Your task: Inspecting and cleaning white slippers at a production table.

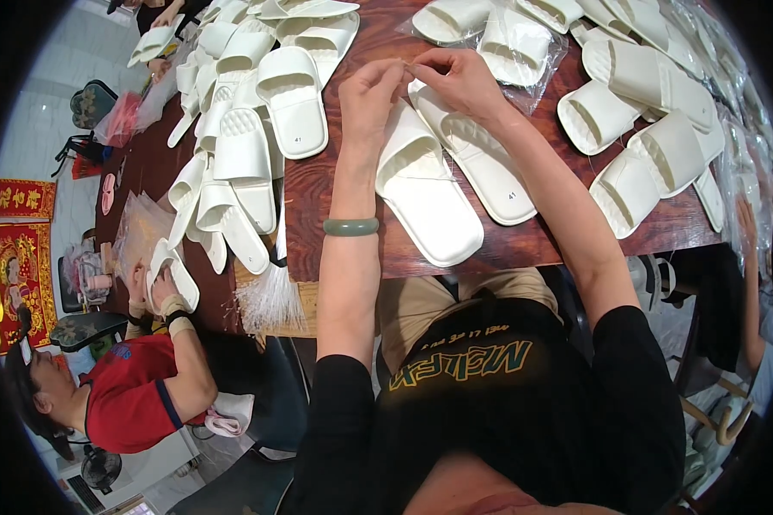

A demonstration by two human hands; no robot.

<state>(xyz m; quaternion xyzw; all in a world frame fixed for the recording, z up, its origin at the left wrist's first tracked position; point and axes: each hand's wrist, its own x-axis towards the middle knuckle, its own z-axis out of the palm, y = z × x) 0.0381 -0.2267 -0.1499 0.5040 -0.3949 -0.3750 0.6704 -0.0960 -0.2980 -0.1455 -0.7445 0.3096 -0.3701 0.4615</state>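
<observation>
Both hands up over the pair of white slippers (pixel 455 167) lying side by side at the near edge of the desk (pixel 335 232), toes toward the person. Left hand (pixel 371 90) and right hand (pixel 459 77) meet fingertip to fingertip, each pinched shut on sth tiny between them, too small to ID. Green bangle (pixel 350 227) on left wrist.

Count: 2 slippers under the hands. Left heap (pixel 240 129) along the desk's left side: approx a dozen+, overlapping, can't count exactly. 1 clear bag w/ slippers (pixel 498 34) at far edge. Right side: approx 6 loose slippers (pixel 644 129), more in clear bags (pixel 730 103) at the right edge.

Slippers: plain white open-toe slides, ribbed footbed, small dark size mark at heel.

Bundle of thin clear plastic ties (pixel 270 296) hangs off near-left corner. Red/gold wall hangings (pixel 21 249) far left. Another person in a red shirt (pixel 137 390) at left holds one slipper (pixel 172 275).
</observation>
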